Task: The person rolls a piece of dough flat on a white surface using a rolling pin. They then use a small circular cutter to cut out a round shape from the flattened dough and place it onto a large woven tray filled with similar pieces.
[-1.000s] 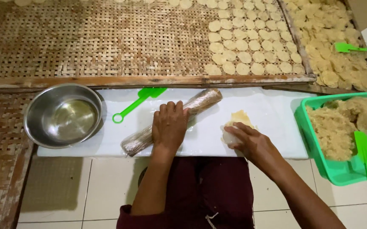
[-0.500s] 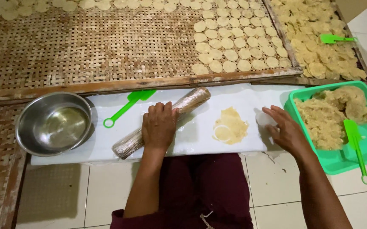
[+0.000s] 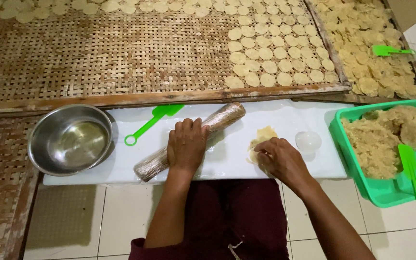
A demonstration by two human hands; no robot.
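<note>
White plastic sheeting covers the surface. Head view: the left hand lies palm-down on the foil-wrapped cylindrical rolling pin, fingers draped over it, not clenched. The right hand pinches the edge of the flattened pale-yellow dough disc. Progress: round discs fill only the right part of the woven bamboo tray; the green plastic tub holds much dough.
</note>
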